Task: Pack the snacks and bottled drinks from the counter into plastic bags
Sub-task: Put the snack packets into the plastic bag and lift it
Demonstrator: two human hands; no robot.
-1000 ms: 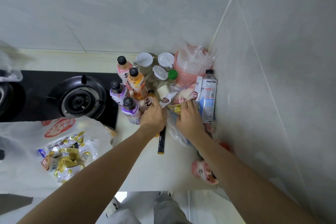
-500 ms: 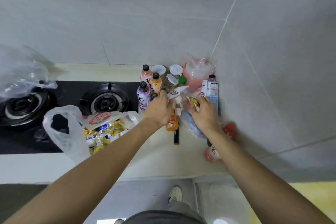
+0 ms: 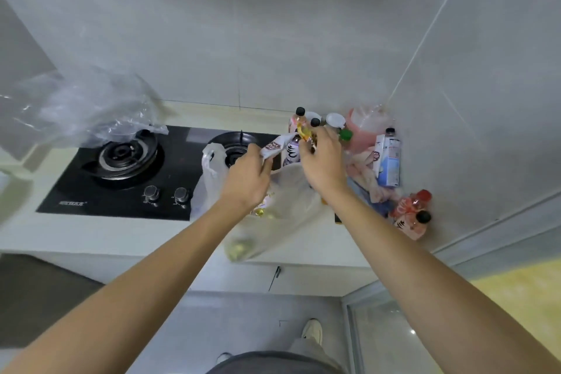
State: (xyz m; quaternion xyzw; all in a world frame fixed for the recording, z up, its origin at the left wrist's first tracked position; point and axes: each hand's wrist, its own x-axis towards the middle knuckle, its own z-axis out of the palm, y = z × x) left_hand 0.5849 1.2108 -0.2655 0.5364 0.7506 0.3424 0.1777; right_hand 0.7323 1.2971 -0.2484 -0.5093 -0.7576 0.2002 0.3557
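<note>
Head view: left hand (image 3: 247, 174) pinched a white snack packet (image 3: 277, 146) by its lower end; right hand (image 3: 323, 161) was closed around a small yellow-orange packet (image 3: 305, 133). Both were raised over the white plastic bag (image 3: 282, 200), which lay on the counter (image 3: 91, 234) just right of the stove (image 3: 127, 170), its mouth toward the hands.

Judgement: the packets should be lowered well inside the mouth before release, since the rim looked slack and could fold shut; freeing one hand to hold it open would help.

Count: two packets in hand. Bottles standing by the wall: three dark-capped ones behind the hands (partly hidden), plus one clear bottle (image 3: 390, 158) at the corner. Pink bottles (image 3: 411, 215) lying at the right: apparently two. Burners: two. A second, clear bag (image 3: 82, 106) was at the left.
</note>
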